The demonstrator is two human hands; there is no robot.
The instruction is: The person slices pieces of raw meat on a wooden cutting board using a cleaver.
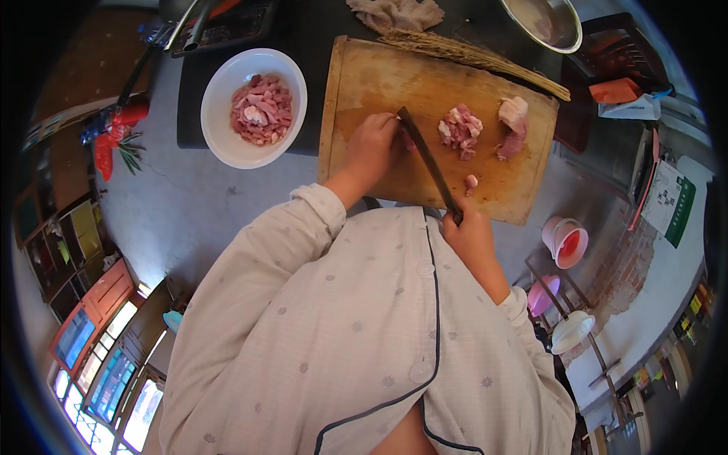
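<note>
My right hand is wrapped round the handle of a dark-bladed kitchen knife, held over the wooden cutting board. Close beside the blade's far end, my left hand presses with curled fingers on a piece of meat, mostly hidden by the fingers and blade. To the right of the knife lies a small pile of cut meat. Farther right rests a larger chunk of meat, and one small bit of meat sits nearer my right hand.
Left of the board, a white bowl holds cut pink meat. Behind it lie a straw bundle and a crumpled cloth. A metal basin stands at the back right. Below right is a pink bucket on the floor.
</note>
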